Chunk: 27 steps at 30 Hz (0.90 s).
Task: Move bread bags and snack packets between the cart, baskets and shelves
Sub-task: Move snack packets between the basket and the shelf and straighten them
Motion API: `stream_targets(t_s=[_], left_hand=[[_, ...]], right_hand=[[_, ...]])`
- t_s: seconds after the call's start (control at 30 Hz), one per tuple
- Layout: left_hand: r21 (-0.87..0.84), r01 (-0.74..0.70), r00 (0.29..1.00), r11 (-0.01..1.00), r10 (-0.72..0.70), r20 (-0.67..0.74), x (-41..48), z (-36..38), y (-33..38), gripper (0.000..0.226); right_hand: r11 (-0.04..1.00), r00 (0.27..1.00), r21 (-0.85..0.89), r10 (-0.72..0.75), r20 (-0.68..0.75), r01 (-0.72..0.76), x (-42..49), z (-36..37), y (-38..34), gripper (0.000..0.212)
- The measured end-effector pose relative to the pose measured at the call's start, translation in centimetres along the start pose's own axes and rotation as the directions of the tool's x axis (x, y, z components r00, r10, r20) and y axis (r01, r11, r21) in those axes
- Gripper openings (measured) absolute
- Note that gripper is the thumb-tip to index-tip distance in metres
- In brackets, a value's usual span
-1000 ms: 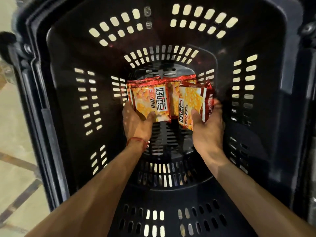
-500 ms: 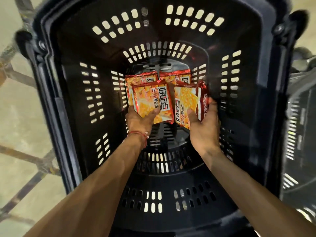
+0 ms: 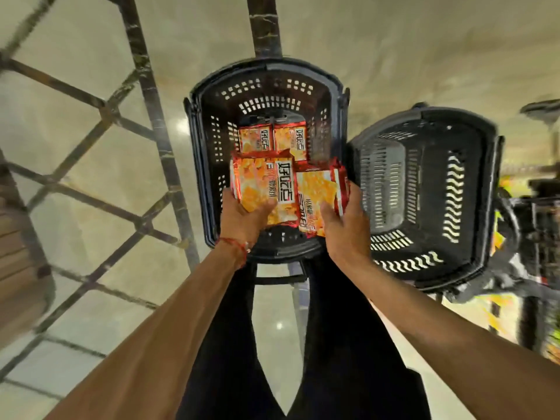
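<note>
Obs.: a person stands over a black perforated plastic basket (image 3: pixel 200 153) set on the beige tiled floor (image 3: pixel 91 165). Each hand carries one orange-and-red foil snack packet.

- The left hand (image 3: pixel 242 221) holds the left packet (image 3: pixel 260 183) by its near short edge. The thumb lies across the printed face. The other fingers are behind the packet, so I cannot tell how they lie.
- The right hand (image 3: pixel 347 230) holds the right packet (image 3: pixel 318 189), with the thumb on the face and the fingers curled round the right edge.
- The held packets are face up and overlap slightly at their inner edges. They sit over the basket's near half, closer to the camera than its bottom.
- Two more packets (image 3: pixel 272 140) of the same kind lie flat, side by side, on the bottom at the far end.
- A second dark slotted plastic basket (image 3: pixel 488 189) stands just beside the first, on the right.
- There is a red thread band (image 3: pixel 235 247) on the left wrist.

Judgement: gripping the near edge with the thumb on top keeps each packet level and leaves its far end free. That suits either laying the packets down in a row or lifting them clear, and the frame does not settle which. One packet per hand avoids stacking. The foil looks slick, so the shallow edge hold could slip.
</note>
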<state>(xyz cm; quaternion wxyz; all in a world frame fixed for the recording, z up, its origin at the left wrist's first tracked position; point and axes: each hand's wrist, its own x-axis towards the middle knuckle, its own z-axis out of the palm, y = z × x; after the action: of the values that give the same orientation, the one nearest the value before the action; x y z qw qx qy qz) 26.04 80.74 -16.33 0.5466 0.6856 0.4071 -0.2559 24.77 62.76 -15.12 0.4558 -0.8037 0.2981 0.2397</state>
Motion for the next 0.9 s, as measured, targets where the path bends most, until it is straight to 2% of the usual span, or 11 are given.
stream_targets(t_s=[0.17, 0.23, 0.3, 0.4, 0.5, 0.67, 0.8, 0.9], left_hand=[[-0.002, -0.025, 0.995, 1.000, 0.025, 0.095, -7.9, -2.1, 3.0, 0.059], [-0.004, -0.045, 0.989, 0.999, 0.045, 0.139, -10.0, -3.0, 3.6, 0.057], [0.003, -0.097, 0.975, 0.995, 0.094, 0.203, -12.0, -3.8, 4.2, 0.057], [-0.016, -0.181, 0.940, 0.983, 0.178, 0.292, -14.6, -4.5, 4.5, 0.055], [-0.053, -0.266, 0.860, 0.962, 0.262, 0.437, -17.4, -4.9, 4.2, 0.058], [-0.088, -0.306, 0.726, 0.948, 0.292, 0.623, -24.3, -5.8, 2.8, 0.057], [-0.025, -0.359, 0.630, 0.933, 0.262, 0.731, -29.5, -5.6, 1.1, 0.040], [0.030, -0.398, 0.598, 0.917, 0.234, 0.767, -32.2, -5.0, -0.3, 0.054]], right_hand=[[0.996, 0.999, 0.073, -0.039, -0.032, 0.041, -7.2, -6.2, -2.5, 0.037], [0.980, 0.998, 0.192, -0.037, -0.054, 0.046, -9.8, -7.9, -2.2, 0.030], [0.937, 0.996, 0.344, -0.031, -0.079, 0.056, -12.5, -9.2, -1.6, 0.036], [0.881, 0.984, 0.460, -0.039, -0.174, 0.116, -17.0, -10.3, -0.2, 0.035], [0.838, 0.957, 0.516, -0.026, -0.289, 0.179, -22.5, -10.7, 1.4, 0.039], [0.702, 0.869, 0.681, 0.186, -0.460, 0.210, -32.1, -10.0, 3.7, 0.048], [0.608, 0.793, 0.766, 0.354, -0.496, 0.208, -39.2, -10.1, 5.9, 0.028], [0.533, 0.734, 0.810, 0.444, -0.514, 0.245, -43.6, -10.0, 7.8, 0.026]])
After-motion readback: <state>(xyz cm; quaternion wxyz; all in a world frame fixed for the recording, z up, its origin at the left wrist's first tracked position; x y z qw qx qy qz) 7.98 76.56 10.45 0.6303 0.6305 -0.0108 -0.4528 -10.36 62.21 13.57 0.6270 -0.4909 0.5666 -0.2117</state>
